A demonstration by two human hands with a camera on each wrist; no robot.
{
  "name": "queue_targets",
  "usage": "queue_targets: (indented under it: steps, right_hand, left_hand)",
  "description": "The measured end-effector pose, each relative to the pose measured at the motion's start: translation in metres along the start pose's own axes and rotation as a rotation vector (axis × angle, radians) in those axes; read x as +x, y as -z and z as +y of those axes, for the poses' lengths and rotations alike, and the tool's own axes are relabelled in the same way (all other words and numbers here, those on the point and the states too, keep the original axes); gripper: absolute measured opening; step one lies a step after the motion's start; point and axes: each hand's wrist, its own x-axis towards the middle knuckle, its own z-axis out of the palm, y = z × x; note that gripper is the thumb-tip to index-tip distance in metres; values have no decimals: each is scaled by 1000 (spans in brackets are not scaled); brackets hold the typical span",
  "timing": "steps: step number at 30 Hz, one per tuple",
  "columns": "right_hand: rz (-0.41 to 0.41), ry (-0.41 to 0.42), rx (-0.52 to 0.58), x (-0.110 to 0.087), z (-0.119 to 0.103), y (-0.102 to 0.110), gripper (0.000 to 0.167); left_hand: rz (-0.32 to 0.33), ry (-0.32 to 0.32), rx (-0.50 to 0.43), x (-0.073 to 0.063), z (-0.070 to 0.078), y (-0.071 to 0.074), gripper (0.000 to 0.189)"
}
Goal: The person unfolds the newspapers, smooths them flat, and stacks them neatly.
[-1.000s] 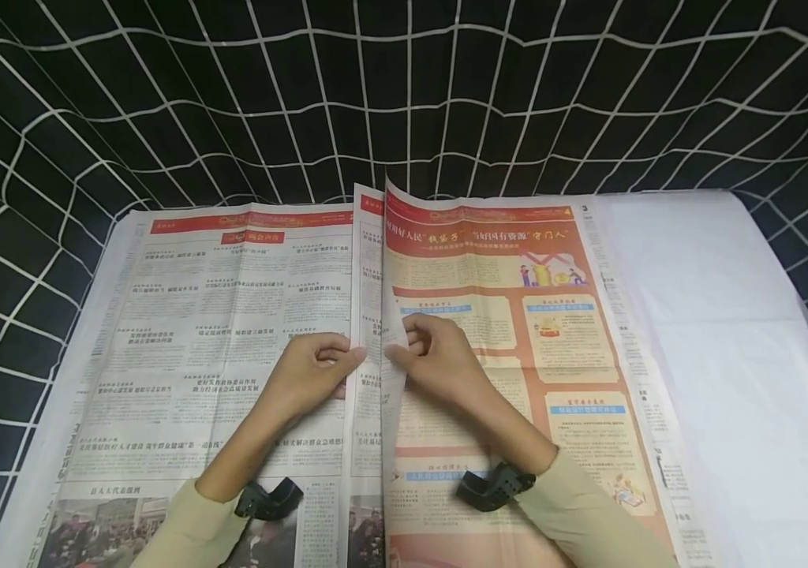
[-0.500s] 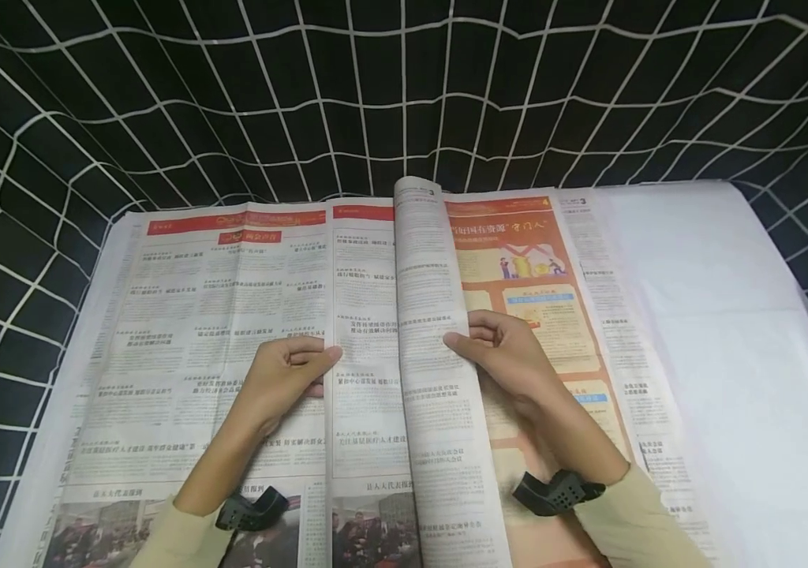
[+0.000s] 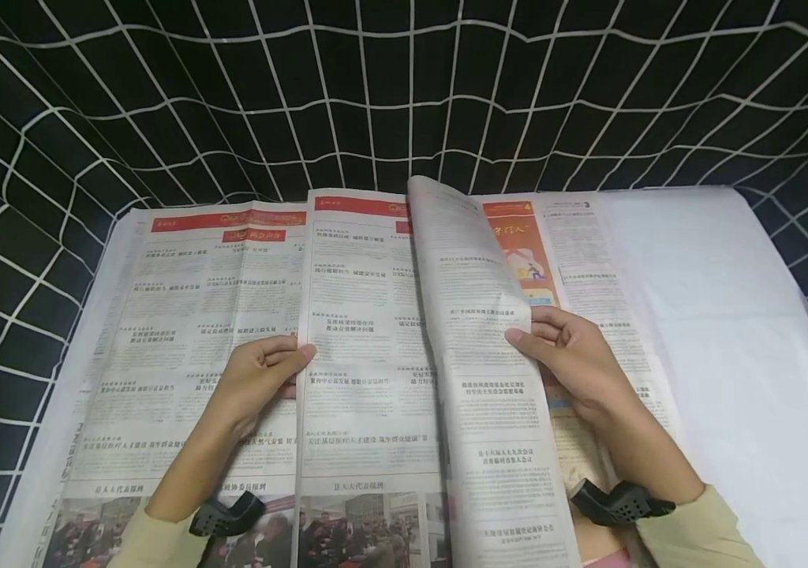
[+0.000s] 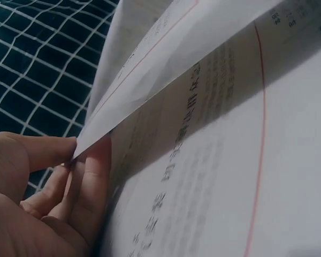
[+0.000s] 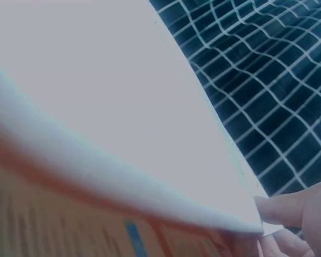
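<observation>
A large newspaper [image 3: 191, 315] lies spread out, with one of its sheets [image 3: 368, 315] lifted and partly turned over. My left hand [image 3: 262, 379] pinches the left edge of that sheet between thumb and fingers. In the left wrist view the thumb [image 4: 53, 151] presses the paper edge from one side, with the fingers behind it. My right hand [image 3: 574, 359] pinches the right edge of the curled half of the sheet [image 3: 492, 379]. Below this flap, part of an orange page [image 3: 532, 260] shows. The right wrist view has the flap [image 5: 123, 107] bulging above the orange print.
White cloth or paper [image 3: 731, 315] covers the surface to the right of the newspaper. A further printed page [image 3: 589, 276] sticks out beyond the orange one. Black fabric with a white grid [image 3: 390, 95] rises behind and at both sides. Each wrist wears a black device [image 3: 620, 503].
My right hand has moved right, drawing the curled flap across the orange page. My left hand has shifted left with its edge, so more of the lifted sheet's face shows.
</observation>
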Motion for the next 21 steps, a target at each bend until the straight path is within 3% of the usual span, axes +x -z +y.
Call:
queue_targets:
  steps: [7,13,21]
  right_hand:
    - [100,10,-122,-7,-1,29,50]
    - [107,32,-56,-12,5,48,37]
    - [101,142,78,-21,5,68,33]
  left_hand:
    - [18,30,-43,-6,-3,15,48]
    - [9,49,-49,-11,-7,28,49]
    - [7,42,-21,-17,-4,44,53]
